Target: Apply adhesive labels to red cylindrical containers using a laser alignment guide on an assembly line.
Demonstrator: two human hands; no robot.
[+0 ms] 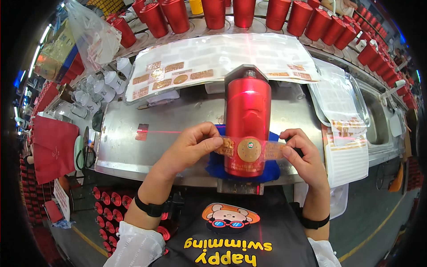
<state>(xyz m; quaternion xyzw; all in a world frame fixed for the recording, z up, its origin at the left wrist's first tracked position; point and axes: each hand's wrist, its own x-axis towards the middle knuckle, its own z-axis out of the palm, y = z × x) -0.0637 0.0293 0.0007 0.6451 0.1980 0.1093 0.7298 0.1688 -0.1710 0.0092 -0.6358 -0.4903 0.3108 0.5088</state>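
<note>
We had the clear transfer strip with gold round and rectangular decals [249, 149] stretched across the front of the glossy red metal cylinder bottle [247, 122], which lay on its side on a blue cloth pad [215, 165] at the near edge of the steel bench [133, 151]. Our left hand [189, 149] pinched the strip's left end betw. thumb and fingers; our right hand [302, 155] pinched the right end the same way. A thin red laser line [162, 131] ran across the bench approx. level with the bottle's middle. Risks as we judged them: uneven tension could skew the strip, so the round decal would sit off-centre; slack could trap a bubble or crease; the bottle could roll on the pad w/ a sideways pull. We couldn't tell whether the strip was already stuck down or just touching. The bottle's underside, its far end and any cradle beneath the pad were hidden; the decal sheets [178, 73] behind were too small to make out; the rows of red bottles [213, 13] at the back were cut off.
</note>
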